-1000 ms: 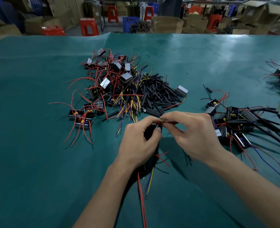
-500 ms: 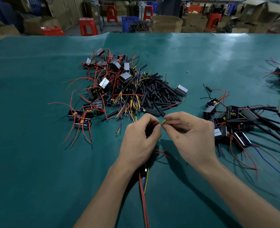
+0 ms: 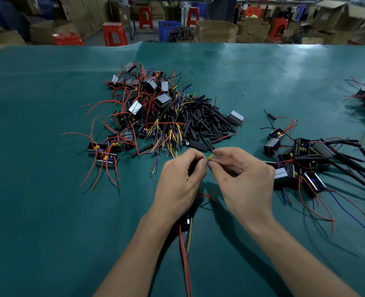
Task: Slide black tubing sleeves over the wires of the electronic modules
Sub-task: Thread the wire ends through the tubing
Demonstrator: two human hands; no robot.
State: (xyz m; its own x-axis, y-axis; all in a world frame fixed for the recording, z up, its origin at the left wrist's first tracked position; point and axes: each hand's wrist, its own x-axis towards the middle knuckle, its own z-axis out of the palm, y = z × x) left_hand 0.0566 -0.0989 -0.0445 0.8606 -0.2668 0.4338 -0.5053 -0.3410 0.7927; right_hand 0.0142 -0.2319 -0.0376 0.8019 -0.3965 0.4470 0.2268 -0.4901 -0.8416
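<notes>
Threading is the step in hand, as I read it. My left hand [image 3: 180,181] is curled round a black tubing sleeve [image 3: 190,168], mostly hidden inside the grip, while my right hand [image 3: 241,179] pinches a yellow wire tip [image 3: 210,156] between thumb and forefinger just at the sleeve's mouth. The module [image 3: 186,221] these wires belong to lies on the green surface [image 3: 48,211] under my left wrist, its red and yellow leads trailing toward me.

Next I judge the wire ends must be fed into the sleeve's opening and the sleeve slid down toward the module; that calls for keeping the tips bunched and lined up with the bore, which I cannot see clearly.

Against the frame half a second back, both hands sit in almost the same place and the same pinch; the yellow tip shows a little more plainly between the fingertips. The loose sleeves [image 3: 205,123] and unsleeved modules [image 3: 147,103] lie unchanged beyond, the finished ones [image 3: 301,159] to the right.
</notes>
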